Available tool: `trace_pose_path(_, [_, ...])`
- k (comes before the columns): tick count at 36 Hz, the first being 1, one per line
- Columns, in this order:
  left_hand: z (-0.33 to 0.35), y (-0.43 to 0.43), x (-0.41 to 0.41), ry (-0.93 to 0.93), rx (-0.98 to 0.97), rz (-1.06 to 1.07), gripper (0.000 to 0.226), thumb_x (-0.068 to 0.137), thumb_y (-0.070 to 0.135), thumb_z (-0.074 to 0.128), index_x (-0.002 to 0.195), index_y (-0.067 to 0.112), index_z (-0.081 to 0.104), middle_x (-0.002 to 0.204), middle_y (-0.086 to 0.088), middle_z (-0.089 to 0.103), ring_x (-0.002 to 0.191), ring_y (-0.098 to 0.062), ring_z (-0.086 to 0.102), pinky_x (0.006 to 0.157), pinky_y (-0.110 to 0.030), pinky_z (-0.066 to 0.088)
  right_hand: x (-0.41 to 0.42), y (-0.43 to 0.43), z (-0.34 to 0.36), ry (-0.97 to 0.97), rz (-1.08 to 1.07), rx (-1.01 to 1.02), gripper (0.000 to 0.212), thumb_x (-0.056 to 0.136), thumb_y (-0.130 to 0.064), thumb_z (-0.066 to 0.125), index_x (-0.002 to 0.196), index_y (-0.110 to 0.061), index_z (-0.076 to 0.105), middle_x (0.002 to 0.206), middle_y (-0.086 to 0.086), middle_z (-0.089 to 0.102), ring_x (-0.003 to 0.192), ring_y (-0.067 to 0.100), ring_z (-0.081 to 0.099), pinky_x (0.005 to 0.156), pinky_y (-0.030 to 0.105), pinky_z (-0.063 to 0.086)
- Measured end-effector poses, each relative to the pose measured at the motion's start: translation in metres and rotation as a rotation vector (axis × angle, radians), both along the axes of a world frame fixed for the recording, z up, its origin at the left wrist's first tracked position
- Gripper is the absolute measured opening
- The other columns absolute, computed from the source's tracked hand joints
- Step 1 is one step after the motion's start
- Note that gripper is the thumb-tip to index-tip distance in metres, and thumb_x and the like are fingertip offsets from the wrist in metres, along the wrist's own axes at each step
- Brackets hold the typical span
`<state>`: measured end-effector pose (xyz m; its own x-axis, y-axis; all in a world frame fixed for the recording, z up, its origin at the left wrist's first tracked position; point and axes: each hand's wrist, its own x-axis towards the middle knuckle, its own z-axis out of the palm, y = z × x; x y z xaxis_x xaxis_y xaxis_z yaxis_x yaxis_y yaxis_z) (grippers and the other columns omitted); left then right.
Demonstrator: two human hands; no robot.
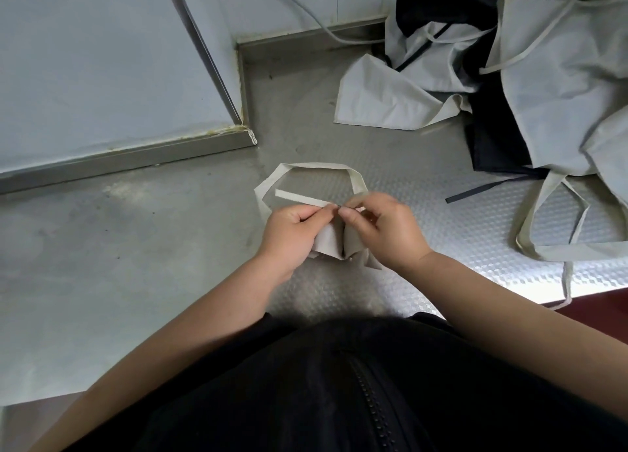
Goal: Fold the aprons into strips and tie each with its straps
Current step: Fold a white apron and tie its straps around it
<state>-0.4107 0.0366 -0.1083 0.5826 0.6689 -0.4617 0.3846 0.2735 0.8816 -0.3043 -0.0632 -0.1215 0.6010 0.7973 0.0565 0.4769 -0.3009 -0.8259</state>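
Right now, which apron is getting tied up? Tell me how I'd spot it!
On the shiny metal table, look away from the messy pile of loose aprons at the far right. Near the middle, the left hand and right hand pinch straps over a small cream bundle. Only it is folded tight, with a strap loop behind.

Folded apron [331, 244] — on the table [136, 264], directly under the left grip [292, 234] and right grip [384, 230], which meet above it, each pinching its strap.
Strap loop [316, 166] — on the table just beyond the grips; a strap end [299, 196] runs leftward from them inside the loop.
Apron pile [560, 77]: well right of the grips and behind; its loose straps [535, 208] trail to the near edge, one hanging over.
Cable [311, 21]: far behind, along the wall [102, 60].
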Motion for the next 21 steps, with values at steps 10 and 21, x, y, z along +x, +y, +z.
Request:
trace_pose_path(10, [-0.003, -0.010, 0.009, -0.107, -0.007, 0.127, 0.023, 0.083, 0.014, 0.071, 0.062, 0.023, 0.075, 0.080, 0.000, 0.068, 0.070, -0.011, 0.057, 0.069, -0.032, 0.051, 0.000, -0.003, 0.003, 0.201, -0.106, -0.072, 0.012, 0.092, -0.016, 0.058, 0.091, -0.006, 0.065, 0.101, 0.004, 0.058, 0.097, 0.011, 0.053, 0.076, 0.007, 0.034])
trace_pose_path(21, [-0.014, -0.026, 0.001, -0.173, 0.006, 0.186, 0.016, 0.080, 0.001, 0.071, 0.074, 0.016, 0.072, 0.078, 0.018, 0.071, 0.084, 0.006, 0.065, 0.075, -0.008, 0.047, -0.010, -0.017, -0.005, 0.595, -0.196, -0.003, 0.013, 0.095, -0.022, 0.054, 0.085, -0.030, 0.056, 0.084, -0.008, 0.060, 0.072, 0.005, 0.055, 0.067, 0.024, 0.044])
